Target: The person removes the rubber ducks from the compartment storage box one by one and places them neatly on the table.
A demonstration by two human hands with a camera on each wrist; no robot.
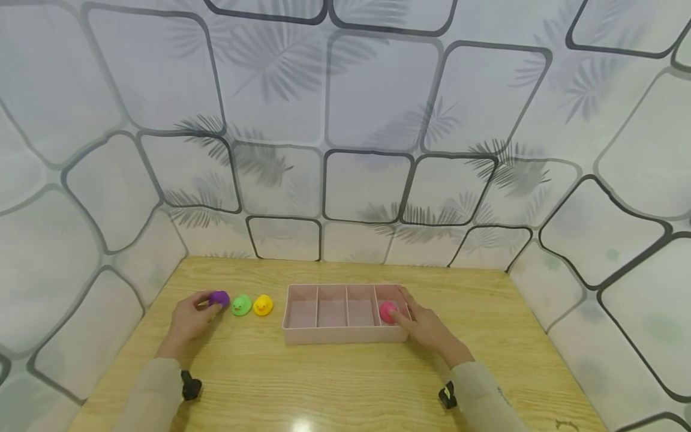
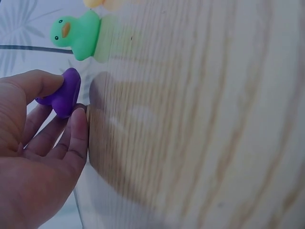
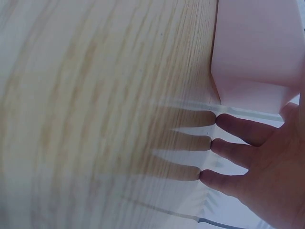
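Observation:
My left hand (image 1: 191,318) pinches a purple rubber duck (image 2: 66,93) between thumb and fingers at the table's left side. Right beside it sit a green rubber duck (image 1: 241,305) and a yellow one (image 1: 263,305). My right hand (image 1: 432,327) is at the right end of a pink divided box (image 1: 345,336). Its thumb reaches over the rim to a pink ball-like toy (image 1: 387,311) in the rightmost compartment, overlapping it in the head view. In the right wrist view, several straight fingers (image 3: 228,179) rest on the table outside the box's end wall.
The box has compartments in a row, split by thin dividers (image 1: 346,306). A light wooden table (image 1: 324,384) lies under everything. Patterned wall covering (image 1: 367,180) stands behind the table and along both sides.

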